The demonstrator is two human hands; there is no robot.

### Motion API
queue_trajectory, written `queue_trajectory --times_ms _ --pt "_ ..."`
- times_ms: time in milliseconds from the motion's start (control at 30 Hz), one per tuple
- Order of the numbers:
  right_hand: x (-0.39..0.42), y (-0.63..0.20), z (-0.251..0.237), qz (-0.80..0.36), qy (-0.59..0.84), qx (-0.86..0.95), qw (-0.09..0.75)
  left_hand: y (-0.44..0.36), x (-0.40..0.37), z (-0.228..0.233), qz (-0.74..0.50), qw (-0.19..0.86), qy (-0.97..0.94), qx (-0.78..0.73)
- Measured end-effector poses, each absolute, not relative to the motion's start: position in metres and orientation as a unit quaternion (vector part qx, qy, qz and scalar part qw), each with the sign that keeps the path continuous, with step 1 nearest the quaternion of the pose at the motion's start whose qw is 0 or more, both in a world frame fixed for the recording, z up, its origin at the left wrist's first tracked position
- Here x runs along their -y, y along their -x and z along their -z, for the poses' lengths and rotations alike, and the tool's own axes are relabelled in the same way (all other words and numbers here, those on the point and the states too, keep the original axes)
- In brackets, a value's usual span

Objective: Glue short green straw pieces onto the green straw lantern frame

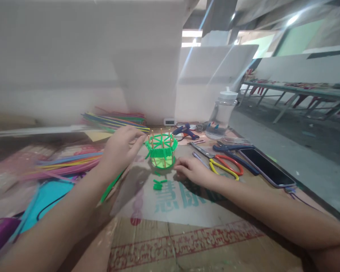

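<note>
The hands flank the basket: the left hand (123, 146), fingers bent, is at its upper left edge, though from here I can't tell if they pinch anything. The basket (161, 152) stands upright between them on the tabletop (141, 241); I'd guess it's very light, its green fuzzy band soft, its thin sticks (161, 133) easily bent or knocked loose, so best held low around the base. The right hand (189, 168) curls beside that base, whether gripping anything I can't see.
</note>
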State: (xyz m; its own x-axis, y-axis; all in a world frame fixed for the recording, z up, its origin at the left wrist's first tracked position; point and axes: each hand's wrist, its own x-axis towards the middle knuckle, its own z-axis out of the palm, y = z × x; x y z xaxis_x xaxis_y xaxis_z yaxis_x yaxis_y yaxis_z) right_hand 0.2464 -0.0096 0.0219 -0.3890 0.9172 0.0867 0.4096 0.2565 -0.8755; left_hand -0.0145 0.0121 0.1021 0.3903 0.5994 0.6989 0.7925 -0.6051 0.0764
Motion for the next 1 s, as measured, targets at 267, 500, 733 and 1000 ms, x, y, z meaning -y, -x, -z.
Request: queue_trajectory --times_ms 267,500,733,1000 --pt "0.016 -0.261 0.005 -0.333 0.475 0.736 0.351 0.021 0.026 -0.028 0.177 0.079 0.924 0.330" --pt "0.015 -0.259 0.001 -0.235 0.475 0.780 0.333 0.007 0.022 -0.001 0.143 -0.118 0.910 0.370" --pt "0.021 -0.264 0.000 -0.260 0.453 0.797 0.303 0.001 0.020 0.007 0.219 -0.146 0.887 0.379" --pt "0.022 -0.273 0.000 -0.289 0.440 0.802 0.283 -0.006 0.019 0.012 0.235 -0.149 0.869 0.409"
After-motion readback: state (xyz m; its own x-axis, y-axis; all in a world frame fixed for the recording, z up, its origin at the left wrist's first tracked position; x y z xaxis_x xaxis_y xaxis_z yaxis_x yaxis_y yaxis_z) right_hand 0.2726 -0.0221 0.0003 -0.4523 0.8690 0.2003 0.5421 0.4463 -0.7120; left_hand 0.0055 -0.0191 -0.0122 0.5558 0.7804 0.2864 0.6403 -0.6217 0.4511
